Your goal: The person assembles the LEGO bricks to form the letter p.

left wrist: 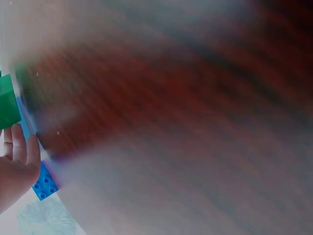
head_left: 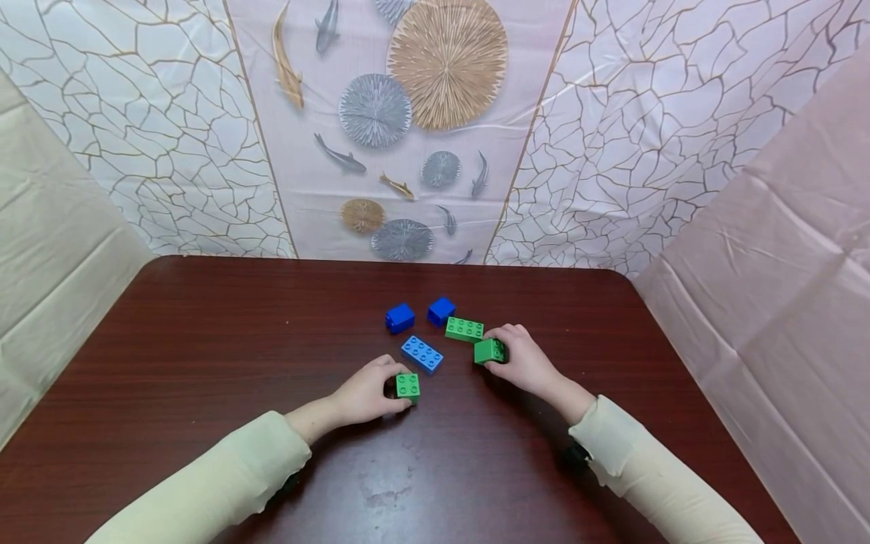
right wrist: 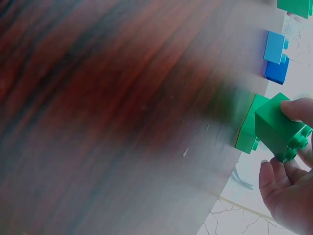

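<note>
My left hand (head_left: 367,391) pinches a square green toy brick (head_left: 408,386) between thumb and fingers, its studs facing up. To the right, my right hand (head_left: 526,364) grips another green brick (head_left: 487,351), tipped so that its studs point sideways toward the palm. In the right wrist view the thumb lies on the side of this brick (right wrist: 275,120), with the studs at its lower right. Just behind it on the table lies a longer green brick (head_left: 465,329), studs up. A lighter blue long brick (head_left: 422,354) sits between the hands, beyond the left hand's brick.
Two dark blue bricks, a left one (head_left: 400,319) and a right one (head_left: 442,310), lie on their sides farther back. The dark wooden table (head_left: 238,325) ends at a patterned cloth backdrop (head_left: 408,174), with plain cloth walls on both sides.
</note>
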Demonstrator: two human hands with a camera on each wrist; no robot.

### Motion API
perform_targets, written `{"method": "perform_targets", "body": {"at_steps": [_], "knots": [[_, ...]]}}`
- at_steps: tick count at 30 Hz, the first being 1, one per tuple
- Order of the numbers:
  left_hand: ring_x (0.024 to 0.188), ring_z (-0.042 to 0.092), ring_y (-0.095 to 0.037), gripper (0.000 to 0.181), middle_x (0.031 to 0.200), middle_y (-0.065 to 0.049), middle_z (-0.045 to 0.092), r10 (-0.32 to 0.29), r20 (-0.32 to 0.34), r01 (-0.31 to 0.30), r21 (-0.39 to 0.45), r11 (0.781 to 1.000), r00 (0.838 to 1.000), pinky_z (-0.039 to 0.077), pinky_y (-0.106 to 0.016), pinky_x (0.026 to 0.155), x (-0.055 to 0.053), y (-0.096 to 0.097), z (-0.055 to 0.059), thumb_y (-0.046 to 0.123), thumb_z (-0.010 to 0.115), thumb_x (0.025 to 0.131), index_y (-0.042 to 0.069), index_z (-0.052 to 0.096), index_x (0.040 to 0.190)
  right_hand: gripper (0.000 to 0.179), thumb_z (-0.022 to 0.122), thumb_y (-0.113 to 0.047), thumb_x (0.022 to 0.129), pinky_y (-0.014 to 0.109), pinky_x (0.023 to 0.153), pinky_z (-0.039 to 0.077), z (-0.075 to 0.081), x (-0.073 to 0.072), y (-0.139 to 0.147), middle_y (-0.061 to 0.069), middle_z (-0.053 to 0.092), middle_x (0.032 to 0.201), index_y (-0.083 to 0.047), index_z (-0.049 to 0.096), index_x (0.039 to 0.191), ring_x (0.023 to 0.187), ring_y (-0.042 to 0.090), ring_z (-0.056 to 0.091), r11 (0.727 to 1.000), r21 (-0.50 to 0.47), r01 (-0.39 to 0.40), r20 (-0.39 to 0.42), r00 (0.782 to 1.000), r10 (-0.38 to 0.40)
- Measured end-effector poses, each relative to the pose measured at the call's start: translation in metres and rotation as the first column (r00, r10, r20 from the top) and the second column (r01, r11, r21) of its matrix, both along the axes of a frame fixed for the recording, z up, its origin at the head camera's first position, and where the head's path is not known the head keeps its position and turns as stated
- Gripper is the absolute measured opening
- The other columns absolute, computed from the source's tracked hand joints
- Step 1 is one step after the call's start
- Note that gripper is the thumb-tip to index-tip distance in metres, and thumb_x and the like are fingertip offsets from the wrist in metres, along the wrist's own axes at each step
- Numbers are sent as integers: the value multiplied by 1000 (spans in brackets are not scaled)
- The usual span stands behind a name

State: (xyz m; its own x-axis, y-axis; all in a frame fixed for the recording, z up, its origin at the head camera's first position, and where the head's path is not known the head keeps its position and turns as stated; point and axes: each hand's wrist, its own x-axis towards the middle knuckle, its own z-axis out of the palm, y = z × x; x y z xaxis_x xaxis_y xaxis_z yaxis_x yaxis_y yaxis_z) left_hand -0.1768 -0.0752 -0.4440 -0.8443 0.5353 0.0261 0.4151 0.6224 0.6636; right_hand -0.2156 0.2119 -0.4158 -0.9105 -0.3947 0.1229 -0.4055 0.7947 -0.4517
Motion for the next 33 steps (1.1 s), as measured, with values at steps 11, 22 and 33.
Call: {"method": "perform_targets", "body": {"at_steps": [11, 22, 33], "knots": [[83, 50, -10, 35, 95, 1, 55, -14, -8, 14, -36, 999, 1000, 44, -27, 74, 2, 0, 0, 27, 72, 80, 12, 63, 110, 36, 73, -14, 76, 33, 73, 45, 2, 1, -1, 9, 57, 102, -7, 61, 110, 86, 22, 50, 1000, -21, 16, 21, 1000, -15], [97, 57, -15, 45, 108, -3, 61, 10, 42, -13, 69, 998, 999, 48, -31, 82, 3, -2, 2, 25, 77, 76, 10, 57, 113, 37, 73, -13, 76, 31, 71, 48, 4, 4, -4, 8, 55, 103, -8, 60, 110, 84, 20, 52, 996, -88, 6, 41, 999, -3], [86, 59, -12, 29, 94, -2, 64, 31, 106, -45, 137, 989, 994, 50, -25, 75, 1, -2, 3, 15, 76, 76, 11, 59, 99, 38, 73, -15, 76, 28, 70, 48, 14, 13, -18, 6, 54, 100, -7, 61, 111, 86, 19, 53, 983, -184, -20, 57, 998, 31]]}}
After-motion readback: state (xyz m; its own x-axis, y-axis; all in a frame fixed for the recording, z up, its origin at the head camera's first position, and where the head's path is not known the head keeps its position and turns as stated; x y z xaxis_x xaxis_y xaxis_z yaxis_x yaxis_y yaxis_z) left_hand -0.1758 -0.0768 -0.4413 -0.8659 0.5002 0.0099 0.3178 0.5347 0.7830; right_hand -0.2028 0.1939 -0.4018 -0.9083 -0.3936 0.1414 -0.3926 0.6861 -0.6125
